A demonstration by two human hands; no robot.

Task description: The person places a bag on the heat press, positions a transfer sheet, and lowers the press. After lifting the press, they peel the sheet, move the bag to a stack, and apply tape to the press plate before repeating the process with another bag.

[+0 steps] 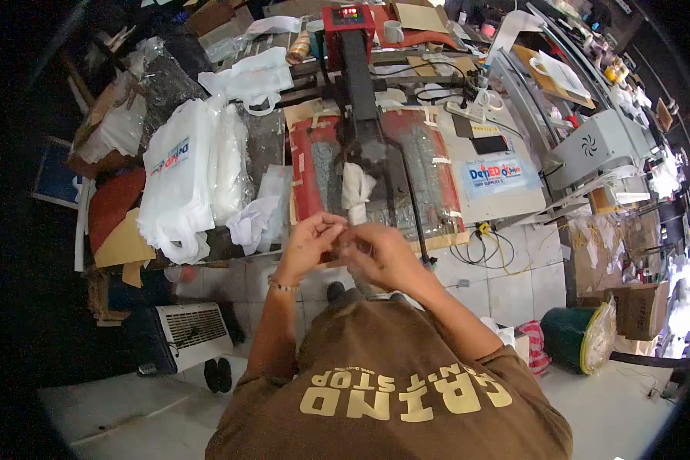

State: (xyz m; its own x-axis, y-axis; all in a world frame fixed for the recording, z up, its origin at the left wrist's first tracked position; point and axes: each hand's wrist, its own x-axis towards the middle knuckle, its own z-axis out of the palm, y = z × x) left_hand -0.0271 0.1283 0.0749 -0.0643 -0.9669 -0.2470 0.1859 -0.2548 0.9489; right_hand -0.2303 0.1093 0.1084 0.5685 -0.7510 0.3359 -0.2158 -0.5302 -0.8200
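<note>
My left hand (313, 244) is in front of the heat press (363, 142), its thumb and fingertips pinched together. Close against it is my right hand (382, 254), fingers curled inward and slightly blurred. Whatever is between the fingertips is too small or hidden to make out. Just beyond both hands, a white cloth (356, 186) is wrapped round the press's handle. Under the press lies a red-edged board (309, 176) with a shiny plastic-like covering. Left of the hands are a crumpled white piece (254, 222) and a stack of white printed bags (178, 169).
A red control box (347, 34) with a lit display tops the press. On the right are a printed DetiED-style sheet (500, 175), a phone (490, 144), a power strip (479, 106) and a grey machine (606, 149). Cables (489, 247) hang below the table edge.
</note>
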